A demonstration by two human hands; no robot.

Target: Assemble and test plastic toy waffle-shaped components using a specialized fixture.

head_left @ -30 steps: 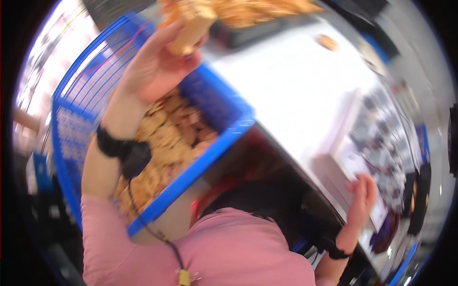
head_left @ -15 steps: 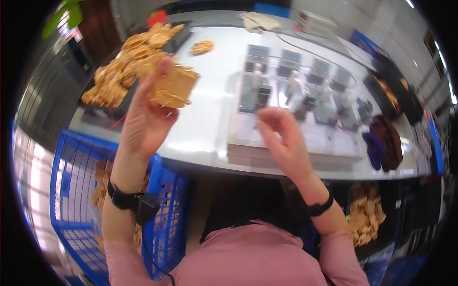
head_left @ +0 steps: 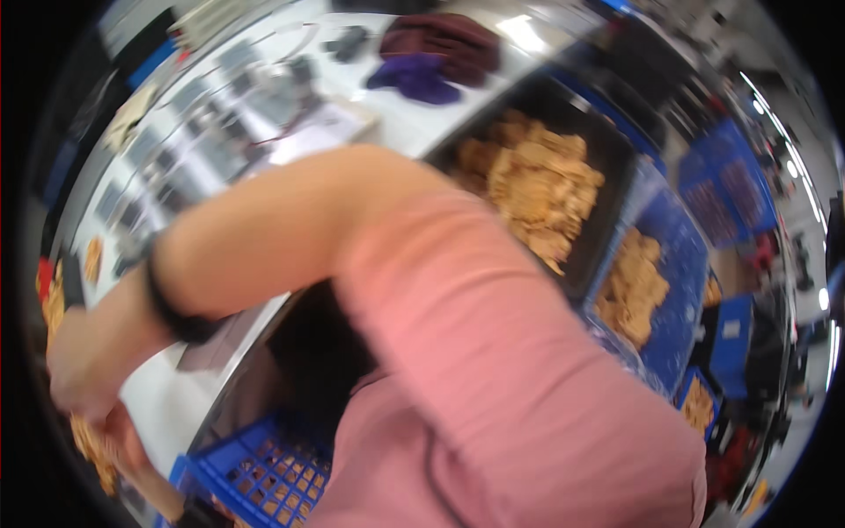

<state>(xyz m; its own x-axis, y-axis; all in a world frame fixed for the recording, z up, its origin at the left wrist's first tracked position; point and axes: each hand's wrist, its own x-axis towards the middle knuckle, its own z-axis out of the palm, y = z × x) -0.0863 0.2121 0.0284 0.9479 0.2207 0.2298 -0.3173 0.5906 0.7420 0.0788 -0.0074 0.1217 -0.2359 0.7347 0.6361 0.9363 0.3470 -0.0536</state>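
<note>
My right forearm crosses the picture to the left. At its end my right hand point(head_left: 88, 356) is bent down, touching or just over my left hand point(head_left: 128, 444). Both are blurred near the left rim, and their fingers are mostly hidden. Golden-tan moulded pieces point(head_left: 93, 456) show right beside the left hand; whether either hand grips one cannot be made out. More tan pieces point(head_left: 56, 308) lie beyond the right hand. One loose tan piece point(head_left: 93, 258) sits apart on the white table point(head_left: 167, 405).
Several grey metal fixtures point(head_left: 211, 132) stand on the table beyond my arm. Purple cloth point(head_left: 418, 77) and maroon cloth point(head_left: 444, 42) lie at its far end. A black tray point(head_left: 607, 176) of tan pieces and blue crates point(head_left: 673, 264) stand right. A blue basket point(head_left: 255, 466) sits below the table edge.
The view has swung to the right. My right hand has come from beside the fixtures over to my left hand. The tan piece held up in my left hand is no longer clearly visible.
</note>
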